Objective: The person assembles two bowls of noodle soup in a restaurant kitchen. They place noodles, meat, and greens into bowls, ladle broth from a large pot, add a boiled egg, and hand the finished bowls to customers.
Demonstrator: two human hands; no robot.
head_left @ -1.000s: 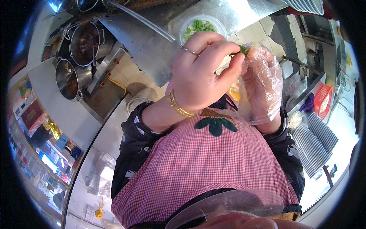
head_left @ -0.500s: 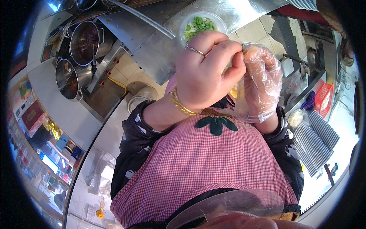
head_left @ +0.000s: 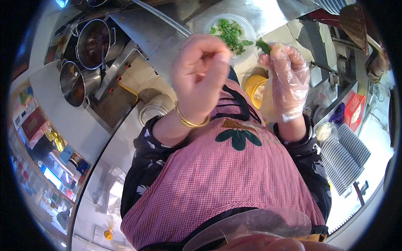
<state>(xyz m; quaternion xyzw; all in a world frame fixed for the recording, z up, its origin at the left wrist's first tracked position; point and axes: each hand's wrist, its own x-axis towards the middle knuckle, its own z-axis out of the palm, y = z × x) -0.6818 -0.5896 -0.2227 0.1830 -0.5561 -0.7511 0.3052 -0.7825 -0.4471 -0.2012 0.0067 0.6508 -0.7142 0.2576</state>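
Observation:
My left hand [head_left: 199, 77], bare and wearing a gold bracelet, is raised left of the clear round bowl [head_left: 253, 42]. Its fingers curl in toward the thumb, slightly blurred; what they hold, if anything, does not show. A clear plastic glove covers my right hand [head_left: 289, 75], which pinches a dark green leaf [head_left: 263, 46] between its fingertips, just right of the bowl. Chopped leafy greens [head_left: 230, 35] with pale stems lie in the bowl on the steel counter [head_left: 167, 54]. The two hands are apart.
Two steel pots [head_left: 93, 44] with dark contents stand at the far left. A yellow bucket [head_left: 253, 88] is below the counter, between my arms. Stacked plates [head_left: 341, 157] and a red basket [head_left: 355, 111] sit at the right. A long metal bar [head_left: 163, 17] crosses the counter.
My hands, together before, have separated; the left moved left. The green leaf now shows in my gloved right fingertips. More of the bowl of greens and the yellow bucket are visible.

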